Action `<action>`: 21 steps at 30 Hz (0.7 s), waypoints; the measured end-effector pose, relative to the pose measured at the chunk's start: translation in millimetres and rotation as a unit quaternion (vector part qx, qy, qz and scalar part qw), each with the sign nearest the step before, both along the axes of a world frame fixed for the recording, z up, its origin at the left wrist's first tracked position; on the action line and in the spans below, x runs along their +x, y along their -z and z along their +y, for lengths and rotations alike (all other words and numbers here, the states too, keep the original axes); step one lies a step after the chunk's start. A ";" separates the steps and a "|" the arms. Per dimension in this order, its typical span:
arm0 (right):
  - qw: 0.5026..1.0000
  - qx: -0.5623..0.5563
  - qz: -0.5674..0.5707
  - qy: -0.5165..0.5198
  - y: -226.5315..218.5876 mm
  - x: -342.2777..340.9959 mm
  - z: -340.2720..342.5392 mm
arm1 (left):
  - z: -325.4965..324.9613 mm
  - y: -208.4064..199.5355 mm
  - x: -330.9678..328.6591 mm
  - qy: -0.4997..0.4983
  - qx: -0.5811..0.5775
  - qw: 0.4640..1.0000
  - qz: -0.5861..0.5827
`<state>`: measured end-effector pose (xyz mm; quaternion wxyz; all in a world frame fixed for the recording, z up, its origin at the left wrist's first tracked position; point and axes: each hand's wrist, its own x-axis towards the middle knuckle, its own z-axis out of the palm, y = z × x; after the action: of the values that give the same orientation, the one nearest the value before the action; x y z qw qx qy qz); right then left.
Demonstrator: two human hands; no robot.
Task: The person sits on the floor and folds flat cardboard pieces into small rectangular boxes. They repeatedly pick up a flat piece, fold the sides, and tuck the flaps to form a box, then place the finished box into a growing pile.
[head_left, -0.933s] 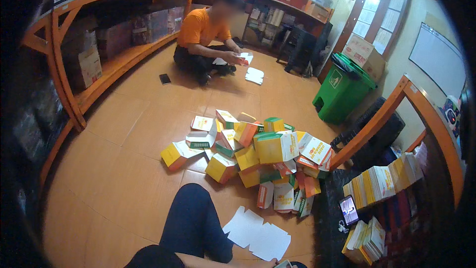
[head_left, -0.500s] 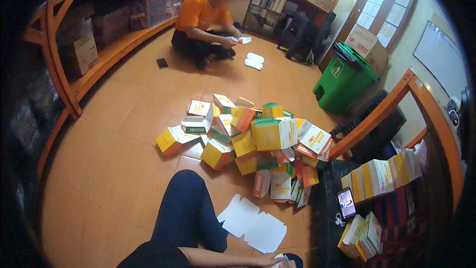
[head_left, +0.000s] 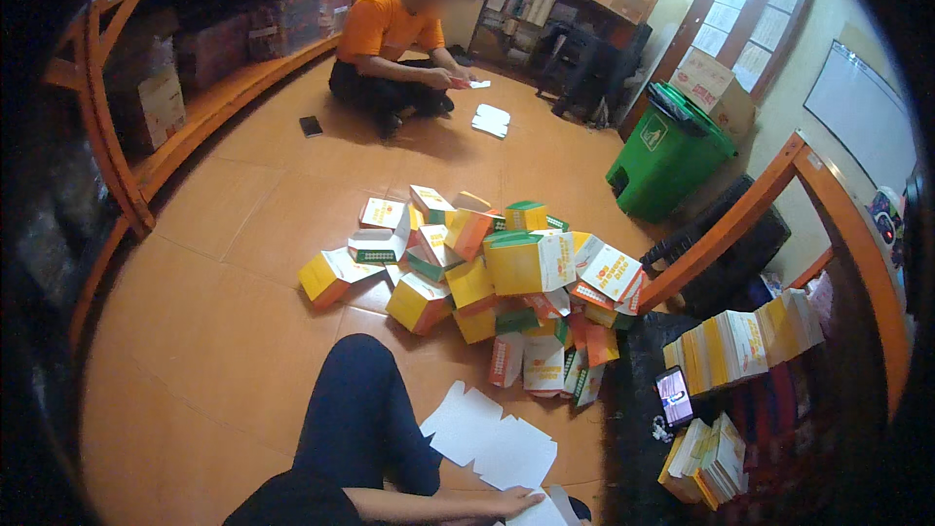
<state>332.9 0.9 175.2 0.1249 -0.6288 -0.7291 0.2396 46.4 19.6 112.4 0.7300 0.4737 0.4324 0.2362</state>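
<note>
At the near edge of the floor [head_left: 214, 331], I see one hand [head_left: 514, 501] lying flat on a white flat sheet [head_left: 541, 513] that runs off the bottom of the view; its fingers [head_left: 531, 495] are spread and released, pressing on the sheet rather than gripping it. The forearm comes in from the left along the bottom edge, so I cannot tell for sure which hand it is, and I see no second hand of mine. Just beyond the hand, touching or nearly touching that sheet, lie more white die-cut sheets [head_left: 492, 433] fanned on the tiles beside my bent knee in dark trousers [head_left: 355, 409]. Farther out, in the middle of the floor, sits a loose heap of folded yellow, orange and green cartons [head_left: 487, 282], some upright, some tipped. To the right, a phone [head_left: 674, 396] with a lit screen lies on a dark mat near stacks of flat carton blanks [head_left: 740, 351]. A green bin [head_left: 667, 151] stands at the far right. At the far side, another person in an orange shirt [head_left: 390, 29] sits on the floor, with white sheets [head_left: 490, 121] beside them. Orange wooden shelving [head_left: 195, 107] runs along the left.
</note>
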 end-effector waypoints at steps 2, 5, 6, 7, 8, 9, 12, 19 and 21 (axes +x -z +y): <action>0.980 -0.089 0.164 0.067 0.3 11.8 -12.6 | 4.9 -9.8 -1.9 -0.016 -0.066 0.995 -0.068; 0.937 -0.003 0.297 0.185 -18.4 -13.3 -41.8 | 1.1 -15.3 4.0 -0.063 0.064 0.993 -0.074; 0.920 -0.002 0.330 0.211 -28.0 -29.0 -47.5 | -0.6 -17.7 6.6 -0.061 0.092 0.991 -0.070; 0.902 -0.004 0.365 0.232 -36.9 -46.5 -50.2 | 0.0 -20.9 7.5 -0.069 0.100 0.990 -0.079; 0.881 -0.003 0.401 0.251 -46.1 -62.7 -52.9 | 0.4 -26.3 8.7 -0.081 0.111 0.986 -0.092; 0.860 -0.002 0.436 0.264 -53.4 -77.3 -52.4 | 0.0 -33.0 7.1 -0.092 0.141 0.984 -0.063; 0.807 0.010 0.515 0.290 -74.0 -97.1 -49.0 | 6.8 -60.7 -8.3 -0.054 0.157 0.983 -0.082; 0.867 -0.128 0.426 0.226 -112.8 -47.9 -42.9 | 12.2 -110.4 -29.7 0.112 0.134 0.983 -0.054; 0.858 -0.144 0.435 0.234 -103.4 -49.3 -52.0 | 8.0 -110.2 -31.1 0.121 0.138 0.983 0.017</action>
<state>283.6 -51.1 278.6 0.3901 -0.6235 -0.3895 0.5544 15.3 27.6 222.6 0.6733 0.6228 0.3477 0.1950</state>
